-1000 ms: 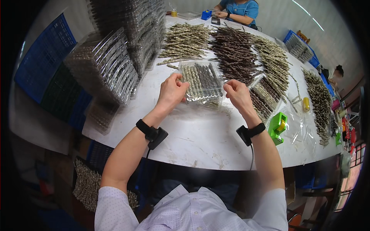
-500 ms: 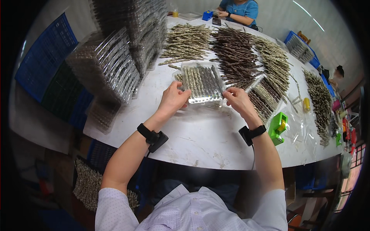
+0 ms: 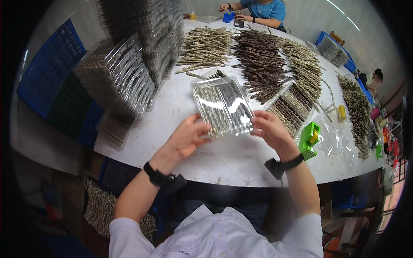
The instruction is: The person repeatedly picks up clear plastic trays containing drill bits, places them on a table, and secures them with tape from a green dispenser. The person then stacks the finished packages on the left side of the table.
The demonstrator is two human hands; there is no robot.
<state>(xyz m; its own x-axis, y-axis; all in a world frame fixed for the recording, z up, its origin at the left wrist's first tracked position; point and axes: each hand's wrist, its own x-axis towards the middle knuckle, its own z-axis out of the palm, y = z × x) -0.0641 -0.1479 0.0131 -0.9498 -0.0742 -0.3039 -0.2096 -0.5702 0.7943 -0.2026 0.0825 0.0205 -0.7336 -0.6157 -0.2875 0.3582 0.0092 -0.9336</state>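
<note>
A clear plastic box (image 3: 223, 107) is held between my hands, tilted, with light glaring off its top. Rows of pale knobbly sticks fill its left part and dark ones its right. My left hand (image 3: 186, 135) has its curled fingers at the near left corner. At the near right corner, my right hand (image 3: 271, 129) pinches the edge between thumb and fingers. Just beyond the box, a few dark and pale sticks (image 3: 211, 74) show, partly covered by it. To its right lies another clear pack (image 3: 289, 107) of dark and pale sticks.
Tall stacks of clear filled boxes (image 3: 122, 77) stand at the left. Piles of pale sticks (image 3: 206, 47) and dark sticks (image 3: 260, 60) cover the far table. A green tape dispenser (image 3: 309, 139) sits near my right wrist. Across the table, a person in a blue top (image 3: 269, 12) works.
The box has come nearer to me and tipped so its top faces me more, turning slightly. Both hands moved nearer with it. The person across the table has spread their hands apart.
</note>
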